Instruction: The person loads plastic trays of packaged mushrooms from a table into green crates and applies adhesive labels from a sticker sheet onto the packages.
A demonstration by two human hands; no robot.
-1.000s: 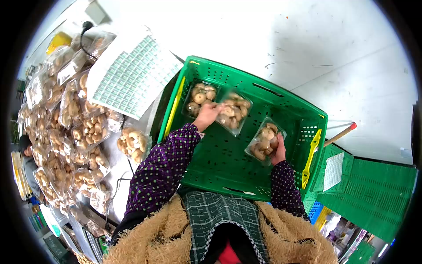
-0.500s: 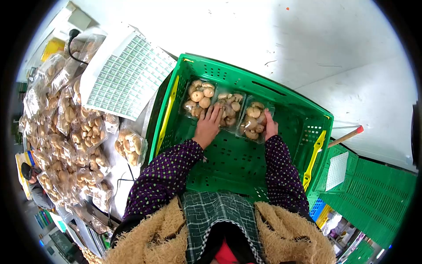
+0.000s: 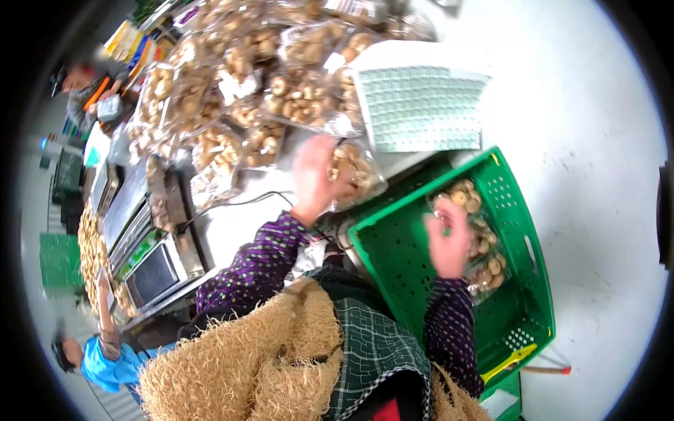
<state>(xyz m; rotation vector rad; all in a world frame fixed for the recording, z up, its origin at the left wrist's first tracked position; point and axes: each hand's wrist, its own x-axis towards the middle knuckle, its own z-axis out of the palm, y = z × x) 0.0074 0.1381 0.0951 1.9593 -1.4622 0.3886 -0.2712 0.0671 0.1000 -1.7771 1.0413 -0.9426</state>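
My left hand (image 3: 316, 179), blurred, is at the near left side of a clear mushroom pack (image 3: 358, 168) on the table beside the crate. Its thumb and fingers look apart around the pack's edge, with no firm grip visible. Inside the green crate (image 3: 393, 245), a row of mushroom packs (image 3: 484, 238) lies along the far side. Over this row hovers my right hand (image 3: 449, 238), slightly blurred, its fingers curved and apart with nothing between them. It partly hides the packs.
Many bagged mushrooms (image 3: 295, 98) are heaped beyond my left hand. A label sheet (image 3: 421, 109) lies near the crate. A black cable (image 3: 246, 201) and a scale-like device (image 3: 151, 274) are at the left. Two people (image 3: 105, 91) (image 3: 112, 361) are at the far left.
The view has turned left. My left hand has left the crate for the pack on the table. My right hand has let go of the third pack, now beside the other two.
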